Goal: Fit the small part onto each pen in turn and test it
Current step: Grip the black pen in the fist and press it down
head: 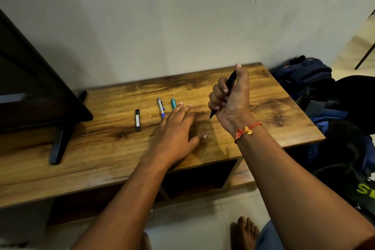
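Head: raised right hand (231, 99) around black pen (232, 80)

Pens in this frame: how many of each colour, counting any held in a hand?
black pen: 1, held in the right hand
white and blue pen: 1, on the table
teal pen: 1, on the table
Total: 3 pens

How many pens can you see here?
3. A black pen is gripped in the right hand. A silver-and-blue pen and a teal pen lie on the wooden table. The left hand partly covers the teal one and may hide more.
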